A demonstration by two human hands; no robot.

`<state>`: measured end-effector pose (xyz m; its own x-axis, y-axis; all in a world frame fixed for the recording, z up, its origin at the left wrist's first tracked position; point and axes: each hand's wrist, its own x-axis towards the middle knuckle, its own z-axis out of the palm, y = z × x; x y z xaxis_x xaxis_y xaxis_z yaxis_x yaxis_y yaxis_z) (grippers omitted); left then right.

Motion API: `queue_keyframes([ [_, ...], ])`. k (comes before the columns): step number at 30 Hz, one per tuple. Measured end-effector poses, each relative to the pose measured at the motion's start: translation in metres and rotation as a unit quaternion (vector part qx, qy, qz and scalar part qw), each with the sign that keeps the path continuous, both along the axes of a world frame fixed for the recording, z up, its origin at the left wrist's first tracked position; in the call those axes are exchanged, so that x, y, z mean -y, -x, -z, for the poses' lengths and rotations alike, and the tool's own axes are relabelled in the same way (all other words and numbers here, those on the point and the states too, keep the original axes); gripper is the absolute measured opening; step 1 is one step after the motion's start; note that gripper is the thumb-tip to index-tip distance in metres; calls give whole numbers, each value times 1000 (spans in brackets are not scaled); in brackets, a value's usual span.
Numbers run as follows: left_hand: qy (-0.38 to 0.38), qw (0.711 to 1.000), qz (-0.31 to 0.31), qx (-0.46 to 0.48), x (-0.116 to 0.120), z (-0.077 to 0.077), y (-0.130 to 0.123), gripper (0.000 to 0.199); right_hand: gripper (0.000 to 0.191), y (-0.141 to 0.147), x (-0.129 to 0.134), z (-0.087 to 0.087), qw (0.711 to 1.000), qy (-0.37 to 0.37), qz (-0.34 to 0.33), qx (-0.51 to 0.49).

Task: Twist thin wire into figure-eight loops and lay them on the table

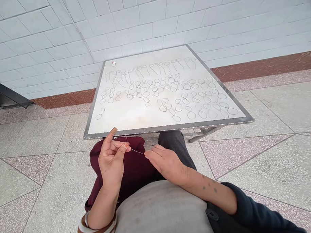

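A thin wire [137, 151] stretches between my two hands, above my lap and just off the table's front edge. My left hand [113, 159] pinches it between thumb and fingers, with the index finger raised and a wire loop curving beside it. The other end is pinched by the fingertips of my right hand [166, 163]. On the white table [119, 120] lie several bent wire pieces, many shaped like a figure eight, such as the one [100, 114] near the left front. Pieces with one loop and a long tail lie towards the back.
A small red and white object [113, 63] sits at the table's back left corner. The table has a metal rim, and a tiled wall [145, 27] stands behind it. A dark metal item [10, 94] is at the far left.
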<state>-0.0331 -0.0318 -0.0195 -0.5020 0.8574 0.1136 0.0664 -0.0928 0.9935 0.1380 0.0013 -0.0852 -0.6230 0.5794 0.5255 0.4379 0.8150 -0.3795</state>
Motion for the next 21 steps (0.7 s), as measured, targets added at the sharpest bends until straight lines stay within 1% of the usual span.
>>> queue_keyframes([
  [5, -19, 1000, -11, 3, 0, 0, 3, 54, 22, -5, 1, -1, 999, 36, -2, 11],
  [8, -48, 998, -43, 2, -2, -2, 12, 54, 25, -11, 2, 4, 998, 64, 5, 12],
  [11, -56, 996, -65, -2, -3, -5, 19, 57, 22, -13, 0, 3, 990, 124, 34, -52],
  [14, -42, 998, -42, 21, -3, -4, 17, 59, 19, -9, -3, -9, 976, 169, 50, -126],
  [15, -39, 998, -31, 33, -3, -2, 15, 60, 17, -6, -4, -14, 975, 169, 45, -137],
  [17, -34, 998, -14, 51, -2, 0, 11, 61, 14, -1, -6, -21, 980, 144, 28, -138],
  [19, -29, 998, -13, 62, -2, 2, 8, 62, 12, 4, -6, -23, 987, 105, 14, -121],
  [21, -25, 997, -18, 69, -1, 3, 6, 63, 13, 6, -5, -22, 992, 74, 9, -101],
])
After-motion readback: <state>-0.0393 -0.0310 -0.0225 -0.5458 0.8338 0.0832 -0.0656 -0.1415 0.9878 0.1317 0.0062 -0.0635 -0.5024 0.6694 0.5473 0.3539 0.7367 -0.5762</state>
